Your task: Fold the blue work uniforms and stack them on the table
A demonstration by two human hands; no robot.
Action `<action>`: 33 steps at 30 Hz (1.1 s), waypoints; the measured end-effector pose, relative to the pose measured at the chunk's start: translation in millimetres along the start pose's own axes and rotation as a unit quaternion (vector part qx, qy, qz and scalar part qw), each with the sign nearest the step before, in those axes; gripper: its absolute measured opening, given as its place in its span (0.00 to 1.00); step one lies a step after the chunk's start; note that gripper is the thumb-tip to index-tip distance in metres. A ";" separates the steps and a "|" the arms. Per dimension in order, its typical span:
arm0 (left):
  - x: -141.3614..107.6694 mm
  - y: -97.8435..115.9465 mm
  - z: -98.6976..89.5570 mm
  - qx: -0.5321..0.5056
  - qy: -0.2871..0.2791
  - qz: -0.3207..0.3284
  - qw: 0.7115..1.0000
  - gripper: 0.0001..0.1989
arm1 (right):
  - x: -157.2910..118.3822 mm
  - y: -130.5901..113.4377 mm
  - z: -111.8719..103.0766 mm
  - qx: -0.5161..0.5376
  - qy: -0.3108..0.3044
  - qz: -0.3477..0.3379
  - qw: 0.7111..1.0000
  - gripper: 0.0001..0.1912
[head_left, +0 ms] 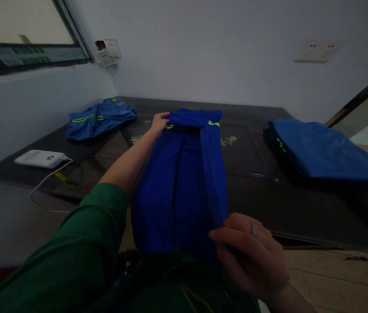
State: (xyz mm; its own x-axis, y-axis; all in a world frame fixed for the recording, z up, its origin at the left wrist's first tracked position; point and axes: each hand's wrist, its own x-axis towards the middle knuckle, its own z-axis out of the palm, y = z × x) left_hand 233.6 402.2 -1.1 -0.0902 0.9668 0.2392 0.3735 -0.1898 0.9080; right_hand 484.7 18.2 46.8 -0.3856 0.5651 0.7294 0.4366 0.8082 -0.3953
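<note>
A bright blue work jacket [190,174] with yellow-green stripes lies lengthwise on the dark table, its near end hanging over the front edge toward my body. One sleeve [214,174] runs down its right side, and the far end is folded over. My left hand [160,123] reaches to the far left corner, thumb and fingers closed on the cloth beside a stripe. Near the front edge my right hand [252,254], with a ring on one finger, pinches the lower right part of the jacket. Part of that grip is hidden behind the fingers.
A crumpled blue garment [101,118] lies at the back left of the dark table [245,195]. Nearer is a white power bank [42,159] with a white cable [48,176]. A folded stack of blue clothes [330,150] rests at right. Wall sockets [319,50] are behind.
</note>
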 end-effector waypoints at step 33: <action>-144.4 -18.8 10.1 0.439 -0.188 0.112 0.871 0.35 | -12.2 12.2 90.5 -0.073 -0.464 -0.188 0.863 0.02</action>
State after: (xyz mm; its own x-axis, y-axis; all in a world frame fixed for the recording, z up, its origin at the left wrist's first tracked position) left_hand 248.9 267.9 -56.2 0.3234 0.9413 0.0964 0.9203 -0.3366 0.1994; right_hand 421.1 36.2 -17.4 -0.9772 0.2121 0.0031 0.2106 0.9719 -0.1052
